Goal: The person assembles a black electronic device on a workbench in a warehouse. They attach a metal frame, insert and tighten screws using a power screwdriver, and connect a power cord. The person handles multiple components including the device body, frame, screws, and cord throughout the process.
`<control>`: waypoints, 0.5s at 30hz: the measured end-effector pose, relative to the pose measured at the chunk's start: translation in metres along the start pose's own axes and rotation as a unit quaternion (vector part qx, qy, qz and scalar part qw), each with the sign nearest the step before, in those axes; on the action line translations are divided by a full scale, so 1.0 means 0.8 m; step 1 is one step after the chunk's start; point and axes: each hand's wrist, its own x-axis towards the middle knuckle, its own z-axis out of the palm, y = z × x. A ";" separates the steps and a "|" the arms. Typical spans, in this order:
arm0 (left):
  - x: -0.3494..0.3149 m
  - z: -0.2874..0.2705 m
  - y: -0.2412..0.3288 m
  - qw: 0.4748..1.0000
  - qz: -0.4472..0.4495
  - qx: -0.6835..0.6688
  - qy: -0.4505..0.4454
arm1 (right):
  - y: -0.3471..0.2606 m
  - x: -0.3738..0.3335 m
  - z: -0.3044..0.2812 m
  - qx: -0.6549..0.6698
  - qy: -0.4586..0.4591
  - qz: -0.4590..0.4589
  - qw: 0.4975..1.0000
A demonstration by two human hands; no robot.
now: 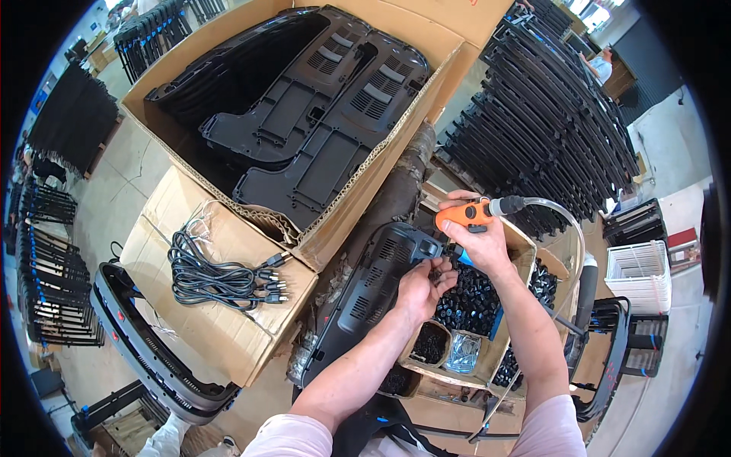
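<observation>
An orange air screwdriver (461, 216) is gripped in my right hand (486, 242), with a clear hose (560, 209) running from its end. Just below it, my left hand (421, 291) is curled, palm partly up, around small dark pieces at its fingertips; I cannot make out what they are. Both hands are over the upper end of a long black plastic cover (373, 286) with vent slots. Part of that end is hidden by my fingers. Blue shows on the screwdriver's lower part, near my left fingertips.
A large cardboard box (365, 202) of black plastic panels (304, 171) stands ahead. Bundled black power cables (217, 274) lie on a cardboard flap at left. A divided box (525, 266) of small black parts and screws (462, 353) sits at right. Black frames (533, 129) are stacked behind.
</observation>
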 end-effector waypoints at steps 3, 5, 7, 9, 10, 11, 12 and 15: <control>-0.011 -0.012 -0.003 0.997 0.002 0.069 -0.020 | 0.008 0.005 0.003 -0.031 -0.016 -0.018 0.999; -0.014 -0.020 -0.006 0.995 0.007 0.096 -0.033 | 0.009 0.008 0.007 -0.022 -0.018 -0.015 0.999; -0.017 -0.025 -0.008 0.995 0.010 0.094 -0.040 | 0.006 0.010 0.008 -0.047 -0.013 -0.009 0.999; -0.019 -0.029 -0.006 0.995 0.005 0.086 -0.043 | 0.010 0.014 0.010 -0.042 -0.019 -0.001 0.999; -0.019 -0.031 -0.006 0.995 0.002 0.083 -0.048 | 0.009 0.015 0.009 -0.041 -0.021 0.001 0.999; -0.018 -0.034 -0.006 0.995 0.000 0.085 -0.055 | 0.012 0.016 0.010 -0.042 -0.029 0.000 0.999; -0.015 -0.038 -0.005 0.994 -0.003 0.088 -0.063 | 0.011 0.015 0.011 -0.052 -0.028 -0.001 0.998; -0.015 -0.040 -0.003 0.991 0.008 0.111 -0.068 | 0.008 0.018 0.014 -0.062 -0.033 -0.015 0.997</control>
